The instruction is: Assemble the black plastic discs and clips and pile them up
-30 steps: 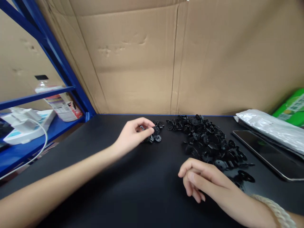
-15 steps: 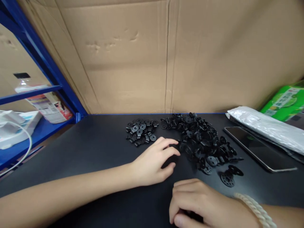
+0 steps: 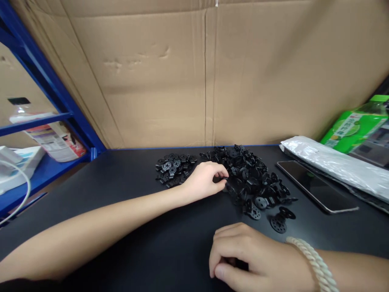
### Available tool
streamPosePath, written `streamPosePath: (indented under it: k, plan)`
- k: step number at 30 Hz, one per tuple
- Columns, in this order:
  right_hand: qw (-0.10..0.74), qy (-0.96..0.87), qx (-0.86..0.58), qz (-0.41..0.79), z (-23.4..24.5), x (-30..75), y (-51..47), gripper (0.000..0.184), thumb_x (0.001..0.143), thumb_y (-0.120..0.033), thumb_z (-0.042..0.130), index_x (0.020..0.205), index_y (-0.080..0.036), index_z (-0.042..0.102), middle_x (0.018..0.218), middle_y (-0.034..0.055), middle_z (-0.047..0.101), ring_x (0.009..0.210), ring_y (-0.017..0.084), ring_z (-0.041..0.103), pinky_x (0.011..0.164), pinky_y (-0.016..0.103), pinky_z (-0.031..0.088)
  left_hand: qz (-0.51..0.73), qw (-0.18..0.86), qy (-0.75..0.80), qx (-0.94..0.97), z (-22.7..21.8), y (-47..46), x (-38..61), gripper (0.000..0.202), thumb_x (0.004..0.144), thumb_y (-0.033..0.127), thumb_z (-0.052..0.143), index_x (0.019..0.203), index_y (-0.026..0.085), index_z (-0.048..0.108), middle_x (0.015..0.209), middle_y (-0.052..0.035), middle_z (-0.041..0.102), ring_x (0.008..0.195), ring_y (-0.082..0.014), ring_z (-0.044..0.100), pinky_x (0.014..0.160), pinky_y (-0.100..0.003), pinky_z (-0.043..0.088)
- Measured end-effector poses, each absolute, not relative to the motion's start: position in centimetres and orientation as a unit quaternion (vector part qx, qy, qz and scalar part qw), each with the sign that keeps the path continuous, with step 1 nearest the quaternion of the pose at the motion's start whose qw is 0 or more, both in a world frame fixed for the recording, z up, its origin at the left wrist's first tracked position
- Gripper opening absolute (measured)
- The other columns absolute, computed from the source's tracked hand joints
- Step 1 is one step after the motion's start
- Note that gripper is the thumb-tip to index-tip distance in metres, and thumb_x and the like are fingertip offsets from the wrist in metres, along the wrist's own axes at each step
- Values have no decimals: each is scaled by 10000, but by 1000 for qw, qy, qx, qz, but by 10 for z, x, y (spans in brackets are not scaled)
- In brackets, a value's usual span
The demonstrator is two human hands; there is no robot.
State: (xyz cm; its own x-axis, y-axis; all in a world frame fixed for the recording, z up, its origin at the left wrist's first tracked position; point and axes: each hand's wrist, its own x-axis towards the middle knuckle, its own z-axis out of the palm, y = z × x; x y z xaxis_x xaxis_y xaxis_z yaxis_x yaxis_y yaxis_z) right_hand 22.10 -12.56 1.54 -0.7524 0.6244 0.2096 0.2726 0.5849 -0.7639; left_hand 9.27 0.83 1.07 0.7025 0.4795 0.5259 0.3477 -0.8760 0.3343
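Note:
My left hand (image 3: 206, 182) reaches to the near left side of a large heap of black plastic clips (image 3: 253, 180) with round, hole-dotted discs. Its thumb and fingertips pinch a small dark part of one clip; the rest is hard to see among the others. To the left of that hand lies a smaller pile of similar clips (image 3: 172, 166), partly covered by the hand. My right hand (image 3: 243, 255) rests near the front of the table with its fingers curled in. Whatever sits inside it, if anything, is hidden in shadow.
A separate pair of discs (image 3: 279, 221) lies in front of the heap. To the right are a phone (image 3: 316, 186), a silvery plastic package (image 3: 334, 158) and a green-labelled bottle (image 3: 354, 127). Cardboard (image 3: 152, 81) walls the back; a blue shelf (image 3: 57, 160) stands left.
My left hand has moved forward to the heap, and its spread fingers have closed into a pinch. My right hand stays curled near the front. The camera view has shifted slightly.

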Motion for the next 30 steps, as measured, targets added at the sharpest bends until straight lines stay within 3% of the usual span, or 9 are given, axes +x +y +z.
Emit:
streamPosePath:
  k: [4, 6, 10, 12, 15, 22, 25, 27, 30]
  plan:
    - [247, -791, -352, 435, 14, 222, -125, 152, 845, -111, 525, 842, -135, 675, 716, 30, 652, 665, 128, 586, 669, 222, 469, 383, 65, 189, 902, 17, -11, 72, 114, 801, 76, 629, 876, 148, 674, 819, -49, 709, 733, -160, 642, 703, -292, 548]
    - [282, -715, -381, 513, 11, 223, -122, 131, 900, -197, 499, 906, -149, 621, 691, 11, 624, 619, 119, 569, 607, 221, 460, 419, -10, 106, 902, 24, -25, 54, 130, 839, 87, 611, 939, 141, 673, 880, -72, 726, 788, -173, 652, 727, -309, 562]
    - [355, -578, -344, 649, 5, 223, -116, 312, 960, -450, 430, 863, -165, 511, 745, 19, 597, 599, 112, 552, 536, 225, 439, 397, -181, -36, 899, 33, -54, 26, 160, 893, 97, 556, 883, 117, 714, 792, -83, 745, 689, -186, 677, 598, -301, 596]
    - [368, -555, -341, 664, 4, 223, -116, 400, 937, -543, 442, 791, -173, 486, 748, 16, 583, 608, 110, 545, 531, 220, 425, 372, -211, -52, 902, 30, -65, 20, 175, 881, 90, 581, 802, 142, 729, 746, -62, 750, 657, -181, 691, 574, -286, 615]
    - [373, -555, -349, 657, 5, 221, -118, 468, 885, -630, 479, 763, -178, 470, 699, -11, 553, 571, 94, 498, 518, 214, 392, 359, -198, -10, 912, 18, -73, 17, 188, 878, 102, 588, 846, 210, 739, 769, -43, 765, 723, -207, 722, 622, -315, 646]
    - [350, -583, -421, 600, 5, 219, -121, 394, 991, -497, 369, 762, -184, 434, 641, -45, 486, 568, 82, 440, 533, 203, 370, 323, -34, -51, 944, 4, -69, 21, 246, 831, 86, 585, 997, 238, 683, 784, -57, 746, 711, -231, 707, 599, -336, 604]
    - [336, -628, -435, 550, 7, 222, -122, 396, 1010, -467, 332, 756, -184, 443, 640, -40, 497, 572, 86, 440, 552, 209, 374, 404, 136, 124, 896, 9, -78, 29, 158, 793, 128, 623, 929, 202, 593, 709, -31, 655, 610, -172, 619, 559, -294, 541]
    - [320, -663, -438, 516, 8, 224, -122, 408, 1016, -451, 318, 745, -181, 460, 626, -38, 496, 572, 90, 449, 563, 215, 373, 387, 291, 256, 837, 13, -83, 35, 68, 824, 182, 601, 822, 192, 533, 653, 11, 568, 550, -117, 534, 505, -232, 475]
    - [309, -697, -437, 477, 9, 225, -122, 422, 1021, -424, 314, 719, -178, 475, 604, -36, 485, 570, 96, 467, 570, 222, 373, 299, 469, 325, 765, 14, -84, 39, 219, 916, 284, 503, 725, 176, 499, 611, 33, 503, 534, -91, 471, 491, -200, 415]
